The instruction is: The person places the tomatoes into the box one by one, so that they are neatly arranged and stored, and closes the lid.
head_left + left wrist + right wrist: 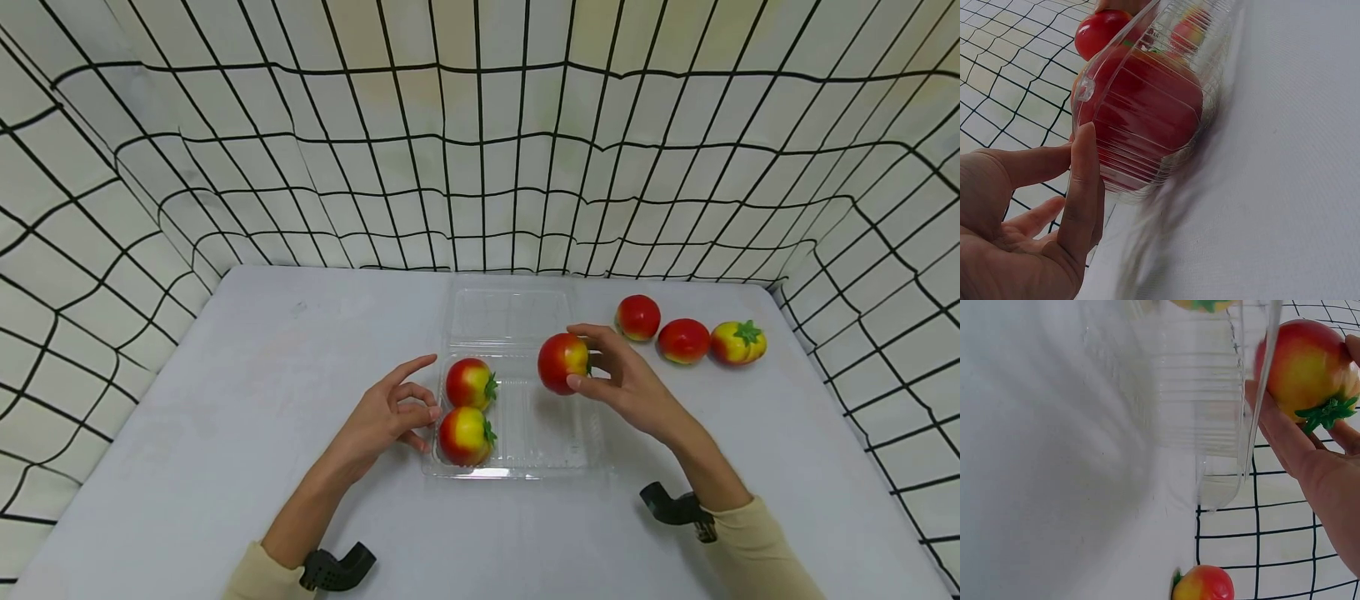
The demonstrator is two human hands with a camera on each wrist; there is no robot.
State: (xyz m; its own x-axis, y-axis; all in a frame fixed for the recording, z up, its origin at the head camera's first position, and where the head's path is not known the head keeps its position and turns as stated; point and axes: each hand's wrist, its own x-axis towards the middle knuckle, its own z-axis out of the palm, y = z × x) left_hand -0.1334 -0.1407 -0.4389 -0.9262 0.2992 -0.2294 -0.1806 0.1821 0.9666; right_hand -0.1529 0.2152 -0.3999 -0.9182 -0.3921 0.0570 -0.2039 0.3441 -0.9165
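A clear plastic clamshell container (517, 425) lies with its lid (510, 315) folded back. Two red-and-yellow tomatoes, a rear one (468, 383) and a front one (465, 437), sit along its left side, green leaves facing right. My right hand (626, 379) grips another tomato (561, 364) between thumb and fingers, above the container's right part. In the right wrist view that tomato (1307, 369) shows its green leaves, beside the container's rim. At the left rim, my left hand (390, 417) pinches the container's edge, with a fingertip (1086, 134) against the clear side wall.
Three more tomatoes stand at the back right: a left one (638, 317), a middle one (683, 341) and a right one (738, 342) with green leaves up. Black wire mesh (480, 167) encloses the white table (300, 350) at the back and sides.
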